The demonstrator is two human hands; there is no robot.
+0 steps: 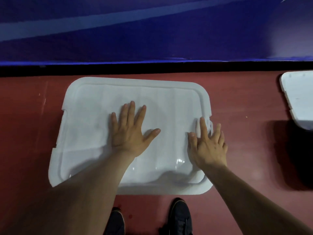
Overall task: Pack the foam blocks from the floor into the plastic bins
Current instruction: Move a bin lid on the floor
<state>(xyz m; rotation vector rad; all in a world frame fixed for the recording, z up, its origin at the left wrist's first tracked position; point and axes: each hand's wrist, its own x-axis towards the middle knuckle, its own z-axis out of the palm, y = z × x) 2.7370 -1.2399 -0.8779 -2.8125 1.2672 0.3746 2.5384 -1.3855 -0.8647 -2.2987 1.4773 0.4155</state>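
A white bin sits lidded on the red floor, centre. The left hand presses flat mid-lid, its grip wide and holding nothing. The right hand rests with fingers spread on the right-edge latch. Likely risks: uneven pressure leaves the left edge unseated, or the latch pinches a finger.

I see the lidded bin on the floor at centre, with the wall behind it. The left grip lies flat on the lid's middle. The right grip rests on its right edge, fingers by the latch. A second bin sits well apart, far right. Two shoes stand before the bin.
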